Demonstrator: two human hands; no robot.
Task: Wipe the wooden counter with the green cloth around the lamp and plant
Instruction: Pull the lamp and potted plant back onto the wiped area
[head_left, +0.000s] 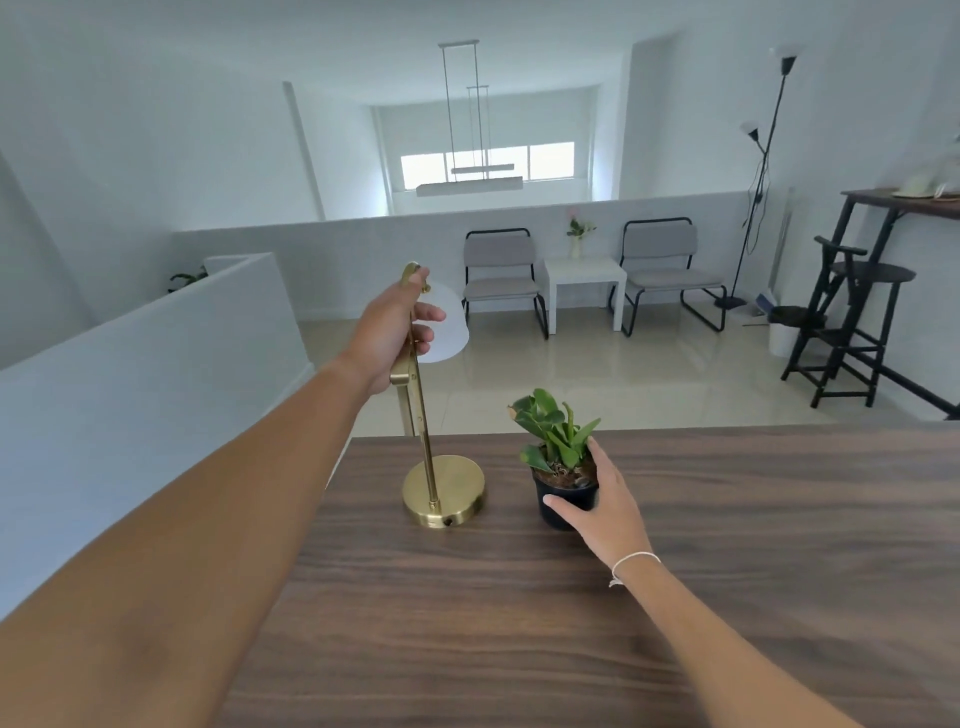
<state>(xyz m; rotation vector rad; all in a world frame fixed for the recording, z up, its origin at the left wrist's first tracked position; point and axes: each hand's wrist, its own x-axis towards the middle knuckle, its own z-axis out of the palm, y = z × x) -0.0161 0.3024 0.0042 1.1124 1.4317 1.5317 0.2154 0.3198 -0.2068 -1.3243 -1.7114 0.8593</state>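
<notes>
**Head view: both hands on the lamp and the plant, no cloth in sight**

Head camera looks down over the wooden counter (571, 613), whose dark grain fills the lower frame; its near edge and right end are cut off by the picture border.

One black pot (563, 501) stands on the counter and holds one small plant (553, 428) with broad green leaves rising from brown soil. The right hand (605, 506) is wrapped around the pot's right side, thumb across the front wall and fingers behind, so the far side of the pot is hidden. A thin white bracelet (635, 560) circles that wrist.

One brass lamp (444, 491) stands just left of the pot, apart from it, its round base flat on the counter near the far edge. The left hand (392, 340) is closed around the upper stem, covering the joint there. A white shade (447, 330) shows only partly, behind the fingers; its shape is hard to make out.

The green cloth is not visible anywhere in this view.

Beyond the counter, on the pale floor, two grey chairs (501, 278) flank one small white table (584, 286), with a little vase of flowers (577, 236) on it. One black floor lamp (763, 156) with two shades stands to the right, near a dark stool (857, 322) and a high table (904, 200) cut off at the frame edge. What lies on that table is too blurred to tell.
</notes>
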